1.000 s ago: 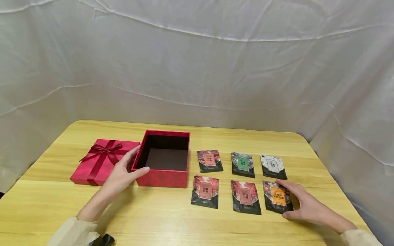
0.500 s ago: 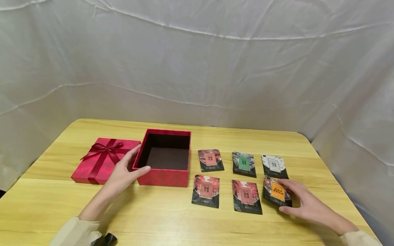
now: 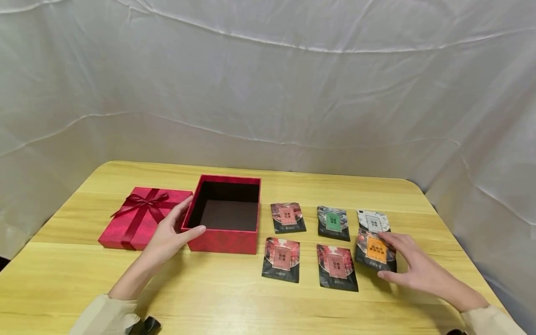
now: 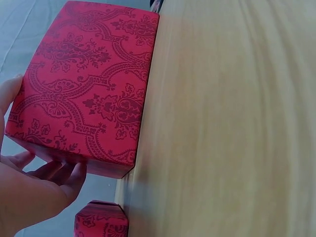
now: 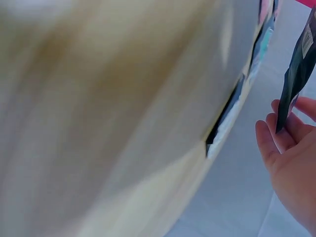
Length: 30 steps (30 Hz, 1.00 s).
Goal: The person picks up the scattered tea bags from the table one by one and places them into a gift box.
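**Orange packet lifted at the right; left hand on the box corner**

Your right hand (image 3: 412, 270) held the orange-labelled packet (image 3: 376, 251), thumb along its near edge and fingers curled at its right edge. The packet was tilted up off the table (image 3: 234, 298), and its far edge overlapped the white-labelled packet (image 3: 372, 220) behind it. In the right wrist view the packet (image 5: 295, 74) stood edge-on against your fingertips (image 5: 276, 140); that view was otherwise blurred.

Your left hand (image 3: 169, 235) rested at the near left corner of the red box (image 3: 222, 242), thumb laid along the front rim, fingers fairly straight against the left wall. The left wrist view showed the patterned box wall (image 4: 84, 94) with your fingers (image 4: 59, 170) under its lower edge.

The surface was a pale wooden table, backed and flanked by wrinkled white cloth (image 3: 268, 93).

The box stood open, its dark brown inside bare as far as the head view showed. Its lid (image 3: 142, 216), tied with a red ribbon bow, lay flat just left of it.

Flat on the table to the right of the box lay a red packet (image 3: 287, 217) and a green-labelled packet (image 3: 333, 223) in the far row, and two more red packets (image 3: 281, 259) (image 3: 337, 267) in the near row.
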{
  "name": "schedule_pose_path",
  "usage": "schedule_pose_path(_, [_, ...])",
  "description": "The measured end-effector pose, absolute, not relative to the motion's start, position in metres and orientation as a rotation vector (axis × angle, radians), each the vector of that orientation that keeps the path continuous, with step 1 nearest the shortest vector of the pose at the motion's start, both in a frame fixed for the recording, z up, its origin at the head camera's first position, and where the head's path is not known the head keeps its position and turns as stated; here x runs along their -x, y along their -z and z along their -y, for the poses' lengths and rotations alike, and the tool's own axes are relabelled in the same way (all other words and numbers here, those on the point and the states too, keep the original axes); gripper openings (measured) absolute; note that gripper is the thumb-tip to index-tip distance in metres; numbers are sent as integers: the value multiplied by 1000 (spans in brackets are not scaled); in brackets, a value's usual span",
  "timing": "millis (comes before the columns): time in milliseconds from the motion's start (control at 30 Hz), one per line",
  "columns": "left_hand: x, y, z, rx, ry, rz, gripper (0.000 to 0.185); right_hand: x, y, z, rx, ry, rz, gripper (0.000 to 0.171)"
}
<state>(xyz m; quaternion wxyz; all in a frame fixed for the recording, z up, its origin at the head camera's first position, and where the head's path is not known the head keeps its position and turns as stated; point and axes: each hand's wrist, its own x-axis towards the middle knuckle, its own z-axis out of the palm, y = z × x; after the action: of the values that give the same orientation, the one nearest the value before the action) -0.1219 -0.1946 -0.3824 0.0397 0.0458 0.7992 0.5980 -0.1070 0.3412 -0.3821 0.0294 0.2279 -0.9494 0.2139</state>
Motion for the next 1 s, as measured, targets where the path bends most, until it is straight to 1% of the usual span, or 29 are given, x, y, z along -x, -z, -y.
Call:
schedule_pose_path(167, [122, 384, 194, -140, -1837, -2461, 83, 113, 376, -335, -697, -667, 2963, 93])
schedule_pose_path(467, [124, 385, 193, -149, -1856, -2462, 83, 122, 366, -318, -743, -648, 2965, 92])
schedule_pose_path(700, [124, 385, 193, -148, -1841, -2474, 83, 129, 361, -302, -807, -617, 2955, 86])
schedule_pose_path(1000, [123, 386, 193, -151, -1854, -2464, 83, 139, 363, -288, -859, -604, 2953, 85])
